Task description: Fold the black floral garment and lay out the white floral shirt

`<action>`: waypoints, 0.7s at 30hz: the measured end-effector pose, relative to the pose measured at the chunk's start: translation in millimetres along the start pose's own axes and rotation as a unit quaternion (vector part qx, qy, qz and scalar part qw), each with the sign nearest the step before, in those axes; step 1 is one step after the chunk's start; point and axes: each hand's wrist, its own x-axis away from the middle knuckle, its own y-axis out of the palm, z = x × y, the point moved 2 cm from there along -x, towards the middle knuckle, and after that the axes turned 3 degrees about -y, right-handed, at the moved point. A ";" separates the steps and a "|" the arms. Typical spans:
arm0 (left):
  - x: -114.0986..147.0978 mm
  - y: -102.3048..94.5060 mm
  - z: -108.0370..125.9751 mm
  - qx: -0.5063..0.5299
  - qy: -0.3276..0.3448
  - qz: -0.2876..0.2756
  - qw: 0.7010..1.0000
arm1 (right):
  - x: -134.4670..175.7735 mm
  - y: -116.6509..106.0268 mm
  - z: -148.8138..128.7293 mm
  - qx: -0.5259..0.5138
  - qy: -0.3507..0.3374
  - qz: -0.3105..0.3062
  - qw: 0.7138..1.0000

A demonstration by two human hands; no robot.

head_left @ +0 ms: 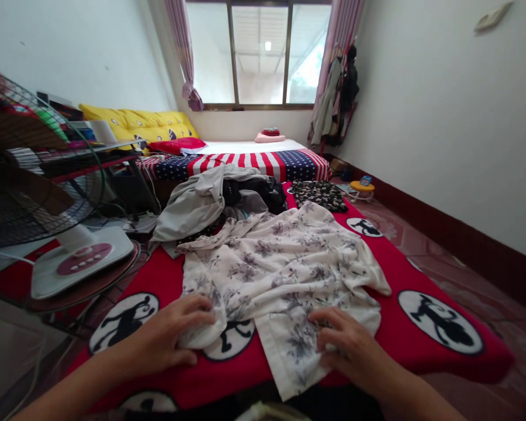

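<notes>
A white shirt (284, 257) with grey floral print lies spread and slightly rumpled on a red blanket (166, 280) patterned with black figures in white circles. At its near left corner, my left hand (175, 330) rests with fingers apart, the fingertips touching the cloth and the thumb over the blanket. My right hand (355, 345) lies on the shirt's near right part, fingers loosely bent and spread against the printed fabric. Behind the shirt are a heap of grey and black clothes (201, 199) and a dark floral folded garment (319, 195).
An electric fan (83, 257) stands on a round stool at the left, beside a cluttered desk (109, 155). Further back is a bed with a stars-and-stripes cover (249, 164). A small yellow stool (362, 187) stands by the right wall, and clothes (335, 93) hang near the window.
</notes>
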 end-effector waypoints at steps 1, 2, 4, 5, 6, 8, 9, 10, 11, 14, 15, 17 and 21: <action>0.9 1.0 -4.5 0.017 -0.011 0.010 1.000 | -2.0 0.2 -1.7 -0.026 0.005 0.010 1.000; 0.9 -0.4 -9.4 0.039 -0.029 0.025 0.998 | -4.2 -2.2 -3.4 -0.066 0.017 0.027 0.997; 0.7 -10.1 -20.1 0.093 -0.092 0.083 0.988 | -7.1 -15.5 -4.6 -0.168 0.072 0.094 0.979; 1.6 -17.4 -25.8 0.123 -0.132 0.124 0.976 | -7.0 -25.2 -3.6 -0.226 0.109 0.142 0.958; 3.3 -25.1 -31.5 0.158 -0.173 0.170 0.957 | -6.0 -35.8 -1.4 -0.283 0.143 0.196 0.928; 8.6 -38.5 -42.2 0.243 -0.240 0.261 0.903 | -2.5 -56.1 5.6 -0.378 0.181 0.293 0.859; 11.6 -42.7 -47.0 0.289 -0.264 0.298 0.871 | -0.7 -64.7 10.1 -0.411 0.186 0.331 0.829; 14.4 -45.1 -51.3 0.332 -0.281 0.326 0.839 | 0.7 -71.8 14.8 -0.431 0.186 0.359 0.807; 16.7 -45.9 -55.1 0.367 -0.294 0.344 0.812 | 1.7 -77.3 19.2 -0.440 0.184 0.376 0.794; 20.4 -42.0 -63.3 0.407 -0.319 0.337 0.787 | 0.7 -85.2 27.7 -0.443 0.191 0.354 0.801; 20.8 -39.9 -65.6 0.399 -0.325 0.315 0.797 | -1.1 -85.9 28.7 -0.448 0.196 0.330 0.808; 21.4 -36.2 -70.6 0.353 -0.340 0.254 0.834 | -7.0 -85.8 28.9 -0.460 0.211 0.276 0.817; 16.9 -36.3 -80.1 0.157 -0.323 0.102 0.928 | -31.6 -79.8 28.9 -0.429 0.241 0.168 0.854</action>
